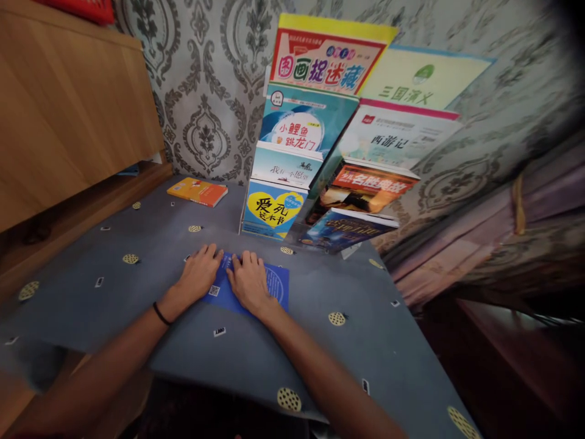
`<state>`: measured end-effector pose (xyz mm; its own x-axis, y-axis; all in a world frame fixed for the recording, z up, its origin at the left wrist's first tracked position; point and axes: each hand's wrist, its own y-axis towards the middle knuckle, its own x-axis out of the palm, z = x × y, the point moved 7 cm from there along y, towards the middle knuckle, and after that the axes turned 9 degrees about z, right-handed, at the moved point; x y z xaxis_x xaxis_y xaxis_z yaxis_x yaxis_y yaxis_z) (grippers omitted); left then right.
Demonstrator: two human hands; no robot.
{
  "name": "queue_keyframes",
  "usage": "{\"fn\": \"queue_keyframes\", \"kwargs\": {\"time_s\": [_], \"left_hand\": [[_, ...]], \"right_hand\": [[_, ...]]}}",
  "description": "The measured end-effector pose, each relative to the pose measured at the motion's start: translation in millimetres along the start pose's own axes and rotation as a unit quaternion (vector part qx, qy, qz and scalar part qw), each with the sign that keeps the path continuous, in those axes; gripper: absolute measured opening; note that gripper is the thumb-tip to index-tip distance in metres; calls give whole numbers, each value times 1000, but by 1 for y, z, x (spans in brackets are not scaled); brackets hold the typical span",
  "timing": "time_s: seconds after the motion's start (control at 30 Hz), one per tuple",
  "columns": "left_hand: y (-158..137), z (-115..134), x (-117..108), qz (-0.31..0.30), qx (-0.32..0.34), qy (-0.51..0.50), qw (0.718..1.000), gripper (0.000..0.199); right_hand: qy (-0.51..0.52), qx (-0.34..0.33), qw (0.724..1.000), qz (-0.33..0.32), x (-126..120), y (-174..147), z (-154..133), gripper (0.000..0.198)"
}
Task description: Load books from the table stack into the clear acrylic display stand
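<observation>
A blue book [278, 285] with a small QR code and white print lies flat on the grey-blue cloth, near the middle of the table. My left hand [201, 272] rests at its left edge, fingers stretched forward, partly on the cloth. Flat on the cover lies my right hand [250, 280], its fingers extended towards the far edge. Both hands hide part of the book. Beyond them, a rack holds books in two stepped columns, among them a blue book with a yellow heart [273, 210] and a dark blue book [350, 228] at the bottom right.
An orange book [197, 191] lies at the table's far left, beside a wooden cabinet [73, 110]. Patterned wallpaper [201, 116] backs the rack. The tablecloth [379, 360] reaches the right edge, where a pinkish curtain [461, 231] hangs.
</observation>
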<state>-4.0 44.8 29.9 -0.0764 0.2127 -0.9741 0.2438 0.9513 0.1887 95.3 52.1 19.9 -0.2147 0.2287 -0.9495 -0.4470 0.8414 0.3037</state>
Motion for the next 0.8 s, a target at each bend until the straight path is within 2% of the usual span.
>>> {"fn": "queue_keyframes", "kwargs": {"time_s": [0.47, 0.67, 0.8], "left_hand": [[0, 1, 1, 3, -4, 11, 1000, 43], [0, 1, -2, 0, -3, 12, 1000, 44], [-1, 0, -4, 17, -4, 13, 1000, 43]], "right_hand": [[-48, 54, 997, -4, -14, -39, 54, 41], [-74, 88, 993, 17, -22, -65, 93, 38], [-44, 79, 995, 39, -23, -76, 116, 36]]}}
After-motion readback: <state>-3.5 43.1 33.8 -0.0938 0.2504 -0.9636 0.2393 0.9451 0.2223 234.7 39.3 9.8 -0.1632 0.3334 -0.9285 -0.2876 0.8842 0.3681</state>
